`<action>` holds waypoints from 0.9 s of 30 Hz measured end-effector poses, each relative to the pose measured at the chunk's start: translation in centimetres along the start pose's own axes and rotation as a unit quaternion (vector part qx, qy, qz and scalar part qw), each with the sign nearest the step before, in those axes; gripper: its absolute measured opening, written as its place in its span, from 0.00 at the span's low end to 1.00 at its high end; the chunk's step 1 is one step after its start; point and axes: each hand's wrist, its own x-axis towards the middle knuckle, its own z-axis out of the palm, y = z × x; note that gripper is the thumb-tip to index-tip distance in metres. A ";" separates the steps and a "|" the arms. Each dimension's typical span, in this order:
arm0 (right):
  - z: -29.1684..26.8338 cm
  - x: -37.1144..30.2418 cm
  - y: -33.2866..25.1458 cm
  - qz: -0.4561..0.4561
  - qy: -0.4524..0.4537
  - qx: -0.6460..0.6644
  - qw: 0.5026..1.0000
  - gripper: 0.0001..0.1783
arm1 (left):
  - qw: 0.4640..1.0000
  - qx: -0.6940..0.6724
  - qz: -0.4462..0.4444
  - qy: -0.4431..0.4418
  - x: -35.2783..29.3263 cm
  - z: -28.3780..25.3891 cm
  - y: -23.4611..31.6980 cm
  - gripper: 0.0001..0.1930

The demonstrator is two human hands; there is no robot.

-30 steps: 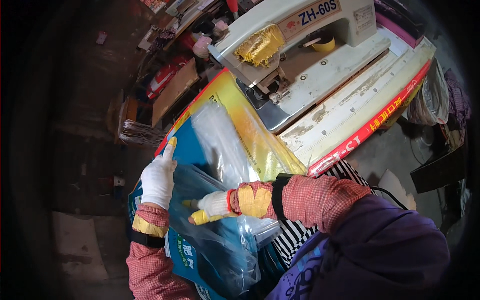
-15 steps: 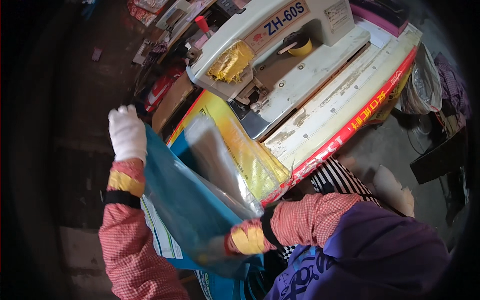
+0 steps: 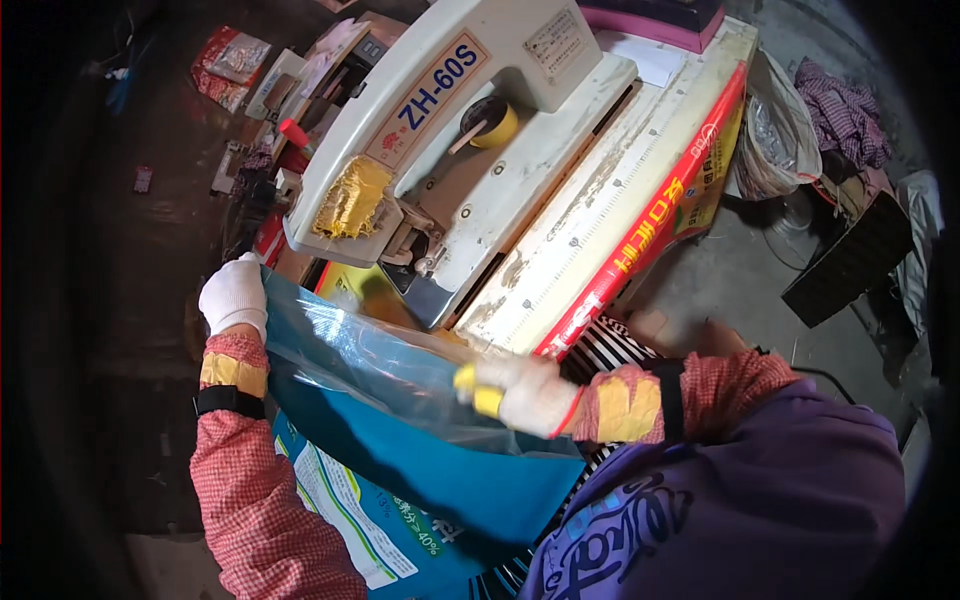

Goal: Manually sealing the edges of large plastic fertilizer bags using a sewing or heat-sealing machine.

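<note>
My left hand [image 3: 235, 295], in a white glove, is closed on the upper left corner of a blue sack [image 3: 440, 450]. A clear plastic liner [image 3: 390, 365] sticks out of the sack's mouth and spans between my two hands. At the liner's right part is my right hand [image 3: 525, 395], in a white glove with yellow fingertips, its fingers curled in on the liner; it is slightly blurred. Just beyond the sack stands a white industrial sewing machine [image 3: 545, 125], its needle area [image 3: 415, 255] close to the liner's far edge.
A pale work ledge [image 3: 590, 230] with a red and yellow printed strip runs along the machine's near side. On the machine bed sits a black and yellow spool [image 3: 490, 122]. A whitish bag [image 3: 770, 140] and a dark box [image 3: 850, 260] lie at right. Small items clutter the far left.
My right hand has come up out of the sack's folds to the liner's edge. The sack's mouth is now stretched more across, and the machine appears shifted left in view.
</note>
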 end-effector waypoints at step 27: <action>-2.4 4.4 -4.9 0.049 -0.261 -0.235 0.935 0.19 | 0.976 -0.106 -0.112 -0.155 5.0 2.6 -0.5 0.18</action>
